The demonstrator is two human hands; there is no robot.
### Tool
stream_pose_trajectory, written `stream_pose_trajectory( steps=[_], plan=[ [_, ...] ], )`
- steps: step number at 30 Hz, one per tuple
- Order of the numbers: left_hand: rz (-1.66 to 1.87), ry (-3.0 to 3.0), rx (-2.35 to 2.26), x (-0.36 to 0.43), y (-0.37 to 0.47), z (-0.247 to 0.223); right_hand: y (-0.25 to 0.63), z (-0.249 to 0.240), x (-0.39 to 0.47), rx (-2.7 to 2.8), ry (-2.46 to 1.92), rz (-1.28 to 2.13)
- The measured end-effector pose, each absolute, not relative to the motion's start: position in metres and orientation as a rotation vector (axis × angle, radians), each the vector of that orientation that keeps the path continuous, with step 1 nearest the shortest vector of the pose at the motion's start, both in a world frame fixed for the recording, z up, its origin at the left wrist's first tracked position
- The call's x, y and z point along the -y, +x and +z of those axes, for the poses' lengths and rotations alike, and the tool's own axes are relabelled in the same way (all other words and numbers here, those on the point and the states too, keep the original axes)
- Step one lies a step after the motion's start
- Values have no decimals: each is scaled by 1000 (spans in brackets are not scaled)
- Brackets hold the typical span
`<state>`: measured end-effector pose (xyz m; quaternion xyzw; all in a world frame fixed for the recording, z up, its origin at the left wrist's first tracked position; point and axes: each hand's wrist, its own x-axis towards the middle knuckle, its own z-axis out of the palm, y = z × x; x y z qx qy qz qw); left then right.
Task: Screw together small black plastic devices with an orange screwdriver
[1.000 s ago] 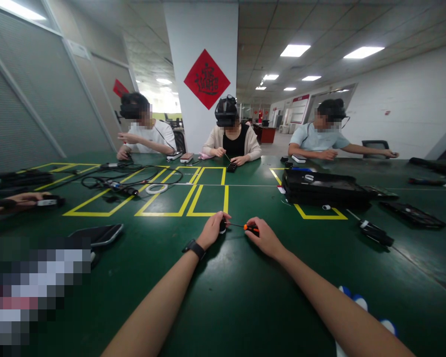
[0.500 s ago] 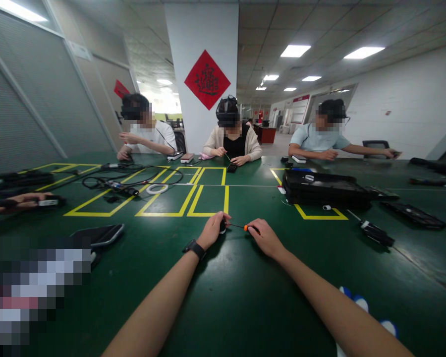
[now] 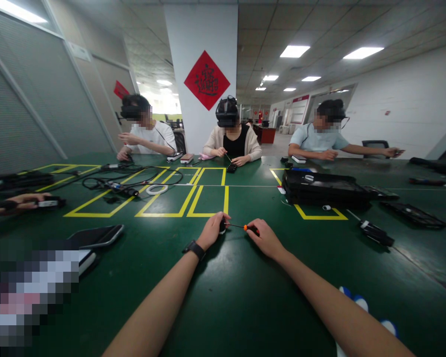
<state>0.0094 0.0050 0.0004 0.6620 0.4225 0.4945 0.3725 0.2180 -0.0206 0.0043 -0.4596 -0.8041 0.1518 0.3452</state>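
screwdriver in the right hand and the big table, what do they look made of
The screwdriver's shaft looks like metal, being thin, straight and rigid; its handle is probably plastic or rubber, judging by the orange and black colouring. The table has a smooth, dark green, semi-gloss top that mirrors light softly, perhaps laminate or a rubber mat.

Green desk (image 3: 215,277) with yellow tape outlines (image 3: 208,214). On it, far left: tangled black cables (image 3: 134,173), white ring (image 3: 156,189) beside them. Near left: dark flat case (image 3: 98,235). Right: large black bag (image 3: 325,188), small white roll (image 3: 326,208) at its near side, black tool with thin metal shaft (image 3: 375,232).
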Motion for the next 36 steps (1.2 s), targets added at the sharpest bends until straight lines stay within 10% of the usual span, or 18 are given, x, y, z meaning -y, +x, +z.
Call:
stream_pose_trajectory(
  steps=[36],
  plan=[
    [1258, 1634, -1119, -5, 7, 1, 217, 6, 23, 2078, -1190, 388]
  ],
)
